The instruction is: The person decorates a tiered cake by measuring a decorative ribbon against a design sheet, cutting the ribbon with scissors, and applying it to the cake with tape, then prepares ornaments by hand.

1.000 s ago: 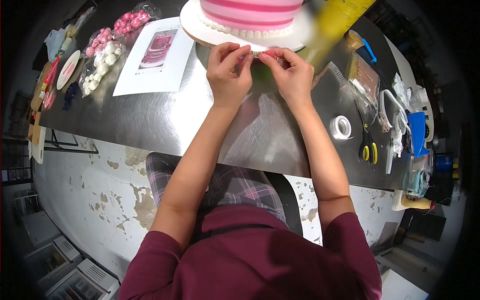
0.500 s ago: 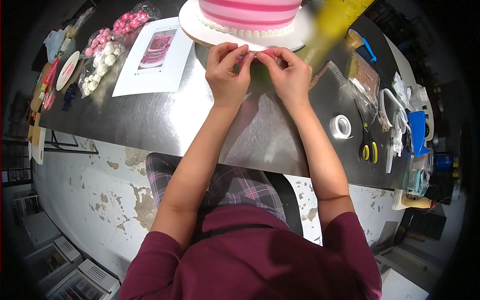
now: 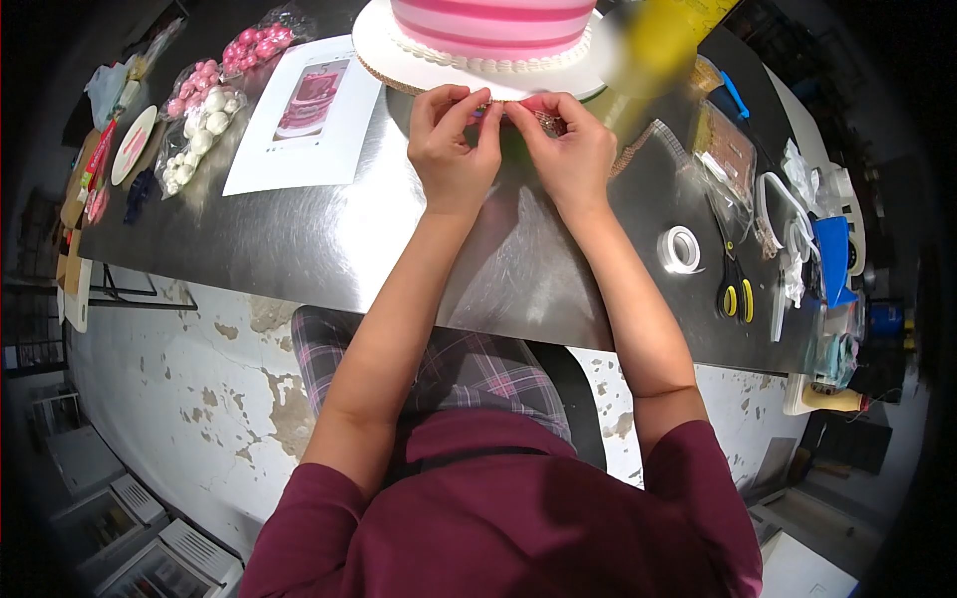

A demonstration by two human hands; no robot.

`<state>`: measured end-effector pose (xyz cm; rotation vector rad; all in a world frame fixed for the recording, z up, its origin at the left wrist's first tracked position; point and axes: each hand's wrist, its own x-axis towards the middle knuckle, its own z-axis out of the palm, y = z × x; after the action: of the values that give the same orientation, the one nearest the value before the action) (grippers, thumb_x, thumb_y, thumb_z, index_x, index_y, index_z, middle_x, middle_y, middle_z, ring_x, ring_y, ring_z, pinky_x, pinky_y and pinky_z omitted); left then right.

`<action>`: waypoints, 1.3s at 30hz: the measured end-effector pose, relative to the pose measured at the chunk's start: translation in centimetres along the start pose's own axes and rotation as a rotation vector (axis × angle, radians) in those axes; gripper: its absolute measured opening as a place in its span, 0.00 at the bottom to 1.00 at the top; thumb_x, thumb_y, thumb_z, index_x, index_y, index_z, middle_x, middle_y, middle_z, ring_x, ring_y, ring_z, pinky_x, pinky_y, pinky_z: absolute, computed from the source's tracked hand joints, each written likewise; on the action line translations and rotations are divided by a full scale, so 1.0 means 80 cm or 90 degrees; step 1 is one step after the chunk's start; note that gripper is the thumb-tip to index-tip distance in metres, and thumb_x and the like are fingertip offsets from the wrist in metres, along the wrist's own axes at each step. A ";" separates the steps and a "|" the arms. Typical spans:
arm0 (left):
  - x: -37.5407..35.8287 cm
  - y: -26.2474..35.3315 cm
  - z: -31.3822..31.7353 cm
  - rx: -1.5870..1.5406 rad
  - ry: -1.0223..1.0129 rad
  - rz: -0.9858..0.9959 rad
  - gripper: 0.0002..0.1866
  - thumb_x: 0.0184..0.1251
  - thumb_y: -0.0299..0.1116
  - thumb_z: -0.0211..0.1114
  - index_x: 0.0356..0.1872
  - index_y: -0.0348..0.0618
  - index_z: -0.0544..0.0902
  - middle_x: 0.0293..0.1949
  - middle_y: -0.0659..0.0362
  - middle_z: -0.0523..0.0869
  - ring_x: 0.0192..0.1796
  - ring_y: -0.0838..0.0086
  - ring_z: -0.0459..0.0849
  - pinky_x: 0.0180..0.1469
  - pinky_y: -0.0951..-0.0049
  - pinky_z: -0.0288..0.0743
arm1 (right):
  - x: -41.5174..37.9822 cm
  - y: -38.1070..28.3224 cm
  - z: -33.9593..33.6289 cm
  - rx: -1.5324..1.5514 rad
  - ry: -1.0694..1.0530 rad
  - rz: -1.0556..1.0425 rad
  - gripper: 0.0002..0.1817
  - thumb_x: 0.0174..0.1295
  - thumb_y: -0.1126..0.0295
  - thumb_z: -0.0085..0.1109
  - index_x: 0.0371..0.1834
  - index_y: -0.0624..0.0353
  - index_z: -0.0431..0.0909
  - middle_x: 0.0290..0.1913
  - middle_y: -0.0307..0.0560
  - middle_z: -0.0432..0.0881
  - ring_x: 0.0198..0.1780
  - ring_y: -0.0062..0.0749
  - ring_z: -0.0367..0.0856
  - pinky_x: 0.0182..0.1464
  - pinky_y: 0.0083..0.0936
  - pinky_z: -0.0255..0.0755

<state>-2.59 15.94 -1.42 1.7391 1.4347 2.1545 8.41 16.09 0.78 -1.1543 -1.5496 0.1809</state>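
A pink cake [image 3: 490, 35] with darker stripes and a white piped base border stands on a round white cake board [image 3: 377, 42]. Glittering trim [image 3: 389, 80] runs along the board's front-left edge. At the front edge, my left hand [image 3: 454, 149] is closed in a pinch on the trim. Close beside it, my right hand [image 3: 566, 154] also pinches the trim, thumb and index finger together. A loose length of the sparkly trim [image 3: 630, 149] trails to the right on the table. My fingers partly cover the spot between them.
Left on the metal table [image 3: 289, 239] lie a printed cake picture [image 3: 344, 164], bags of pink balls [image 3: 254, 48] and white balls [image 3: 204, 130], and a plate [image 3: 135, 145]. To the right are a tape roll [image 3: 680, 249], scissors [image 3: 736, 289], a packet [image 3: 723, 149] and a blue scraper [image 3: 832, 259].
The cake and board have shifted slightly left in view. My right hand has moved a little left with them; both hands keep their pinch at the board's edge.
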 end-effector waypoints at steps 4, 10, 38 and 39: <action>0.000 0.000 0.000 0.005 0.002 0.001 0.11 0.46 0.24 0.71 0.33 0.46 0.85 0.38 0.61 0.78 0.27 0.82 0.78 0.20 0.86 0.66 | -0.001 -0.002 0.001 -0.043 0.028 -0.039 0.10 0.47 0.62 0.67 0.23 0.54 0.79 0.19 0.39 0.80 0.21 0.30 0.79 0.23 0.23 0.69; 0.002 -0.001 -0.004 0.012 -0.002 0.000 0.11 0.46 0.24 0.71 0.33 0.46 0.85 0.38 0.61 0.78 0.27 0.81 0.79 0.21 0.85 0.67 | 0.000 -0.005 -0.005 -0.156 0.027 -0.092 0.13 0.45 0.59 0.68 0.21 0.53 0.76 0.16 0.38 0.77 0.18 0.30 0.77 0.20 0.24 0.68; 0.018 -0.027 -0.025 -0.051 -0.011 -0.023 0.10 0.44 0.20 0.70 0.31 0.42 0.85 0.37 0.60 0.80 0.27 0.82 0.79 0.23 0.85 0.69 | 0.016 0.025 -0.046 -0.164 -0.062 -0.186 0.11 0.49 0.65 0.66 0.35 0.56 0.83 0.22 0.42 0.78 0.20 0.25 0.74 0.25 0.19 0.69; 0.018 -0.027 -0.026 -0.051 -0.012 -0.025 0.10 0.44 0.20 0.70 0.31 0.42 0.86 0.37 0.60 0.80 0.27 0.82 0.79 0.23 0.85 0.69 | 0.016 0.024 -0.046 -0.163 -0.062 -0.184 0.11 0.50 0.65 0.66 0.34 0.56 0.83 0.22 0.42 0.78 0.20 0.25 0.74 0.25 0.19 0.69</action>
<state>-5.82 16.68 -1.65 1.6865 1.3468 2.1385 12.65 16.39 1.66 -1.1139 -1.8462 -0.1615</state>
